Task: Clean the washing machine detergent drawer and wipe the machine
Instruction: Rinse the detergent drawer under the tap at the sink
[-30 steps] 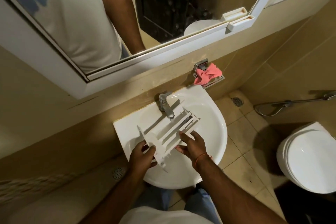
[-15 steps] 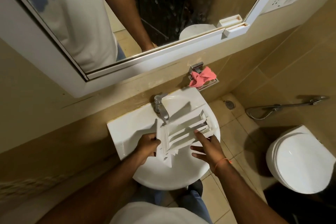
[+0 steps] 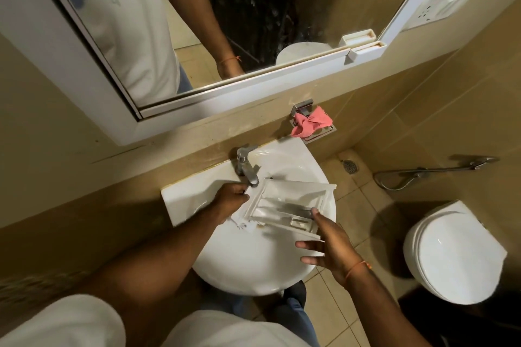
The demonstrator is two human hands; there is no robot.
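The white detergent drawer (image 3: 293, 203) is over the white basin (image 3: 253, 265), tilted, with its compartments showing. My left hand (image 3: 229, 201) grips its left end, just below the chrome tap (image 3: 246, 167). My right hand (image 3: 328, 245) is at the drawer's lower right corner; one fingertip touches its edge and the other fingers are spread apart, holding nothing. A pink cloth (image 3: 308, 122) lies on a metal wall holder to the right behind the basin.
A white-framed mirror (image 3: 220, 22) hangs above the basin. A white toilet (image 3: 454, 253) with its lid shut stands at the right. A hand-spray hose (image 3: 434, 170) hangs on the right wall, above a floor drain (image 3: 349, 166).
The drawer has turned from its ribbed side to its compartment side and moved right in the basin. My right hand has slid off it and spread. The view has shifted left.
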